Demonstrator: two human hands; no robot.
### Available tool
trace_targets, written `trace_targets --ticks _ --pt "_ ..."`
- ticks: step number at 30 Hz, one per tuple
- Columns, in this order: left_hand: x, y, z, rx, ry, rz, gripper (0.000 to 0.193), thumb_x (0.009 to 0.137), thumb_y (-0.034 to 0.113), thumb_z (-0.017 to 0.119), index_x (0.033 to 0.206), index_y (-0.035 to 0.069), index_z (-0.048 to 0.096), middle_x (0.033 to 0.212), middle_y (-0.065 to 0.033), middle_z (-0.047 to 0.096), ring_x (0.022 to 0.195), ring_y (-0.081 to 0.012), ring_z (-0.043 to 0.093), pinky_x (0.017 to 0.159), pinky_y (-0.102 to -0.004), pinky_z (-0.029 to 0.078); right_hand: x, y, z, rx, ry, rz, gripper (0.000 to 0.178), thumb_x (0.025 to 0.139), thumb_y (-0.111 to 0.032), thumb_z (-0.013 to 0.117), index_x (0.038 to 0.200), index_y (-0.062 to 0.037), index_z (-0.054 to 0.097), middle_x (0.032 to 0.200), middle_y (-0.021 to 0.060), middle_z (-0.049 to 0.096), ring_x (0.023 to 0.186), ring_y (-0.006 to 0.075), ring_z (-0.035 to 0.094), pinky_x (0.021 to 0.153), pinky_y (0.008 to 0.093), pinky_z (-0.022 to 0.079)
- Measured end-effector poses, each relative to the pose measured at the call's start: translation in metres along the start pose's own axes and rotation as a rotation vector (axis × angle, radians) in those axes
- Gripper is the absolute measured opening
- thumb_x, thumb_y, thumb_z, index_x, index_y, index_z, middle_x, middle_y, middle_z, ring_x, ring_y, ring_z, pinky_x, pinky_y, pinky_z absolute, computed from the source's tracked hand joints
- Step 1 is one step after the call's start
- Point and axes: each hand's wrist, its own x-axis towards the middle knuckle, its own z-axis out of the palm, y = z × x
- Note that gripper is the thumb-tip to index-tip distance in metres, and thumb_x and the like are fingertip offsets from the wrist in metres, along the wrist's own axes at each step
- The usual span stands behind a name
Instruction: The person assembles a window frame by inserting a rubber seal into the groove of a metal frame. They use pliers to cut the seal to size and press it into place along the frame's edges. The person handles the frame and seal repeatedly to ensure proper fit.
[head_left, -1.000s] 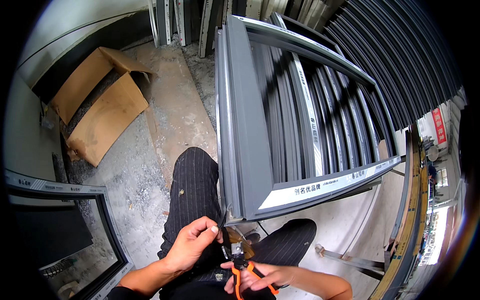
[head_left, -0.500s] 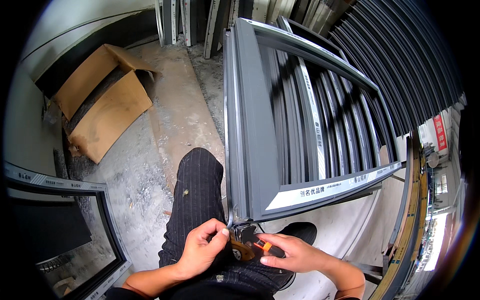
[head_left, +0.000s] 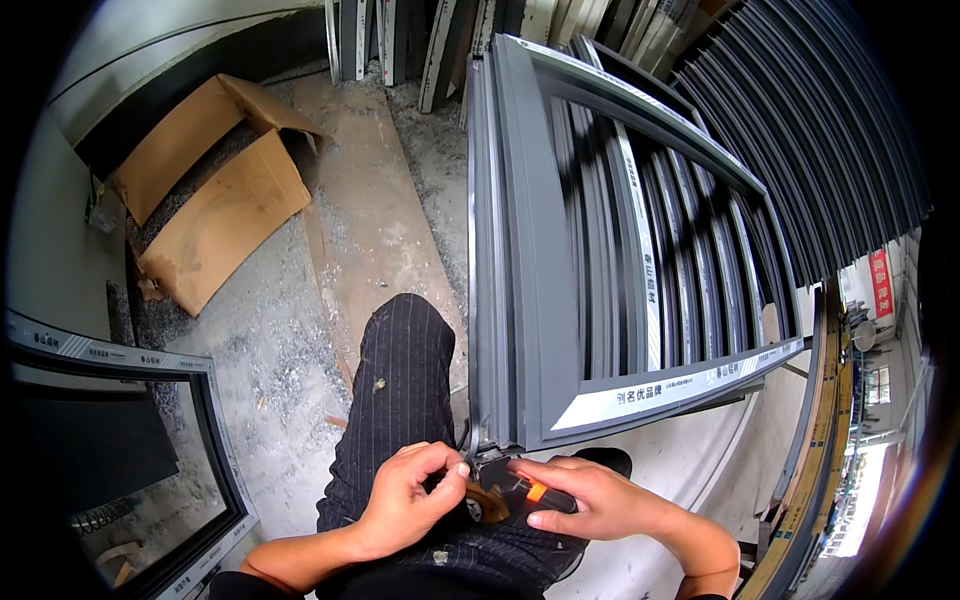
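Observation:
My left hand [head_left: 415, 497] is closed in a pinch at the lower left corner of a grey metal window frame [head_left: 548, 260]. A thin strip [head_left: 466, 437] runs down to its thumb and fingertip, though its end is hard to make out. Facing it, my right hand [head_left: 600, 500] is closed round a black tool with an orange part [head_left: 537, 491]; the fingers hide much of that tool. Between the hands, under the frame's corner, shows a round yellow-brown wheel-like thing [head_left: 487, 504]. White printed film [head_left: 680, 385] covers parts of the frame.
An open cardboard box [head_left: 225, 225] lies on the shavings-strewn floor at left. Another filmed frame [head_left: 215, 440] stands at the lower left. Dark ribbed profiles [head_left: 810, 140] are stacked at the upper right. More profiles [head_left: 390, 40] lean at the back. My knee [head_left: 405, 345] is beside the frame.
The view has shifted slightly, so the frame appears further right. My left fingertips are a little lower relative to the frame's corner, and my right hand with the black tool is closer to it.

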Motion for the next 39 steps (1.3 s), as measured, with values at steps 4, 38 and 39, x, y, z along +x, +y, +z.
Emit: trace_targets --ticks 4,38,39 --pt "0.000 0.002 -0.005 0.051 -0.031 0.022 0.015 0.088 0.012 0.061 0.079 0.001 0.058 0.073 -0.0055 0.054 0.068 -0.0162 0.051 0.064 -0.0290 0.041 0.003 -0.003 0.000 -0.044 0.037 -0.032 0.064 0.086 -0.030 0.067 0.141 -0.0096 0.042 0.089 0.0138 0.060 0.079 0.0269 0.058 0.075 0.0351 0.047" --pt "-0.008 0.003 0.008 -0.687 -0.078 -0.419 0.013 0.099 0.018 0.052 0.101 0.005 0.048 0.093 -0.0096 0.062 0.087 -0.0179 0.061 0.080 -0.0308 0.049 -0.106 0.074 0.181 -0.387 0.448 0.265 0.030 0.079 -0.024 0.072 0.102 -0.0064 0.063 0.090 0.0119 0.060 0.081 0.0334 0.058 0.074 0.0436 0.048" --pt "-0.008 0.008 0.010 -0.697 -0.071 -0.433 0.013 0.099 0.018 0.052 0.102 0.005 0.048 0.093 -0.0096 0.062 0.088 -0.0182 0.061 0.081 -0.0317 0.049 -0.105 0.074 0.170 -0.398 0.381 0.260 0.027 0.080 -0.022 0.071 0.100 -0.0062 0.064 0.088 0.0115 0.060 0.079 0.0322 0.058 0.072 0.0424 0.048"
